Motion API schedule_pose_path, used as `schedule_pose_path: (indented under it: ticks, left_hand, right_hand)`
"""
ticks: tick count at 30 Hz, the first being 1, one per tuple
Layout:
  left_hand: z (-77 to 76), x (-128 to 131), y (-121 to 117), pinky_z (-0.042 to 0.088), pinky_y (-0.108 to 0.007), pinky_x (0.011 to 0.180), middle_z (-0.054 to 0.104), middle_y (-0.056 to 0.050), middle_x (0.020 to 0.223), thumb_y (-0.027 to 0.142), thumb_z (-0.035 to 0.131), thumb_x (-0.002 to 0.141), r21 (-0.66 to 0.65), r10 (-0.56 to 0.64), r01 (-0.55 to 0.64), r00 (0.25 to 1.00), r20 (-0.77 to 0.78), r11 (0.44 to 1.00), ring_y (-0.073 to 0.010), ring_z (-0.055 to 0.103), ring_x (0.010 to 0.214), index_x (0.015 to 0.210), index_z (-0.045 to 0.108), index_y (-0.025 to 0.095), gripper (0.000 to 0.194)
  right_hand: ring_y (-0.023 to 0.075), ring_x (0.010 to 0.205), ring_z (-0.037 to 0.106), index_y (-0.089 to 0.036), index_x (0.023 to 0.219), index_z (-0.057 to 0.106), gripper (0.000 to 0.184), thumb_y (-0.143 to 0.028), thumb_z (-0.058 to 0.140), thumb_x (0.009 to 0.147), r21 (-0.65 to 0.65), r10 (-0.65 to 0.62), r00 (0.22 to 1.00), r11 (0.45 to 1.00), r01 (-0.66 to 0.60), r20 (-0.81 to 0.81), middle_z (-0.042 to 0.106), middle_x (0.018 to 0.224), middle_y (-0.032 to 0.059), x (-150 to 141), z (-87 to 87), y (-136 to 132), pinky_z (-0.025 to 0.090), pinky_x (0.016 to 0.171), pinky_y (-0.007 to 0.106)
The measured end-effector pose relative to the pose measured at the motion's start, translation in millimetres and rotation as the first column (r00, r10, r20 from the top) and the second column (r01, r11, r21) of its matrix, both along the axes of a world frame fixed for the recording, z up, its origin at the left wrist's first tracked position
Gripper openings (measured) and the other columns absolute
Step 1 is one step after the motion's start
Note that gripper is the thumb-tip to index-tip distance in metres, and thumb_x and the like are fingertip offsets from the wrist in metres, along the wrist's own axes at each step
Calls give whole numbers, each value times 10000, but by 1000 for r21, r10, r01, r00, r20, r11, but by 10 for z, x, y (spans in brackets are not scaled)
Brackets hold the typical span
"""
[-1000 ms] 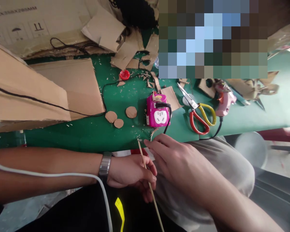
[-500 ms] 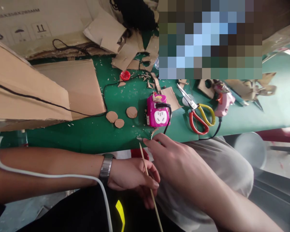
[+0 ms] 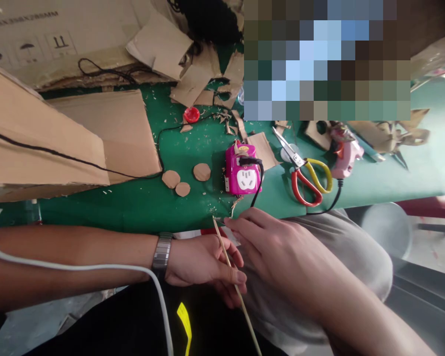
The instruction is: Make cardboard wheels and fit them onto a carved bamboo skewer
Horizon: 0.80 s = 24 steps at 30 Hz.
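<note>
My left hand (image 3: 198, 259), with a metal watch (image 3: 163, 252) on its wrist, is closed around a thin wooden stick (image 3: 247, 316). The stick slants from my lap up to the table's near edge, where its tip shows a paler, cut-looking end. My right hand (image 3: 270, 237) is pinched on a small grey blade (image 3: 219, 221), which lies against or very close to that tip. Its handle, if any, is hidden by the fingers. Fine pale shavings (image 3: 213, 210) are scattered on the green table just beyond.
Beyond my hands stand a pink socket block (image 3: 244, 170) and scissors (image 3: 304, 170). A glue gun (image 3: 346, 158) lies farther right. Cardboard discs (image 3: 201, 172), a red cap (image 3: 192, 114) and a large cardboard piece (image 3: 126, 133) are to the left. A white cable (image 3: 77, 269) crosses my left arm.
The stick has shifted slightly up, its tip now meeting or nearly meeting the blade. My right hand has moved a little right and down with the blade.
</note>
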<state>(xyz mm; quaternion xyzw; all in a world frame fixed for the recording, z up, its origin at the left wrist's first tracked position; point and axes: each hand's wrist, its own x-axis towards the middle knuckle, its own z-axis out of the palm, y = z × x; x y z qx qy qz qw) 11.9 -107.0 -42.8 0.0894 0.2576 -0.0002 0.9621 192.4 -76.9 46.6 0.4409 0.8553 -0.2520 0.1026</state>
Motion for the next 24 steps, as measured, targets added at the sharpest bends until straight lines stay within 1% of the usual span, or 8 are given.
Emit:
schedule_pose_path:
  ticks: [4,8,11,13,15,19,24]
  left_hand:
    - [-9,-3,-8,600,-394,762,742,-8,790,363,994,698,0,-8,8,1000,-3,1000,-175,758,692,971,524,174,575]
    - [-5,-4,-12,601,-404,771,736,-13,798,300,950,762,18,-8,8,1000,-20,1000,-175,755,688,965,540,163,477]
    - [3,-8,-9,603,-408,778,734,-16,810,283,939,777,26,-5,6,1000,-24,1000,-175,756,690,950,544,158,449]
    - [11,-9,-6,601,-392,763,735,-12,805,268,930,787,30,-1,2,1000,-26,1000,-168,754,686,944,541,156,434]
    - [17,-6,-7,598,-374,742,738,-12,793,233,908,808,29,2,-1,999,-32,1000,-162,753,680,945,537,154,403]
    - [13,8,-20,598,-355,718,741,-16,776,162,858,841,22,8,-7,999,-44,1000,-157,753,665,953,530,150,346]
    - [-9,13,-41,600,-355,720,744,-14,776,176,862,836,21,15,-14,999,-35,1000,-155,749,665,959,520,159,364]
  right_hand:
    - [146,581,600,-219,1076,716,154,-146,682,945,7,-1,1000,1000,1,-3,677,948,31,-1,-15,-1,327,506,304]
    - [157,607,603,-202,1089,708,170,-143,700,930,11,52,998,999,-53,32,671,945,39,-32,-7,-13,336,496,310]
    - [206,750,659,-199,1055,703,187,-162,770,884,10,117,990,993,-118,81,685,965,51,-81,4,-12,352,513,323]
    - [228,840,677,-202,1012,695,190,-186,809,861,9,136,986,991,-137,99,689,983,57,-108,3,-11,370,532,329]
    - [221,836,673,-204,977,683,179,-188,814,857,12,125,986,992,-127,110,684,980,54,-119,-2,-16,384,544,330]
    - [196,767,651,-200,979,670,178,-153,794,861,12,101,987,995,-103,124,668,979,50,-100,-20,-31,390,546,327]
    - [221,822,648,-195,970,658,211,-150,819,841,42,136,986,989,-140,93,658,974,51,-77,-49,-37,380,538,325]
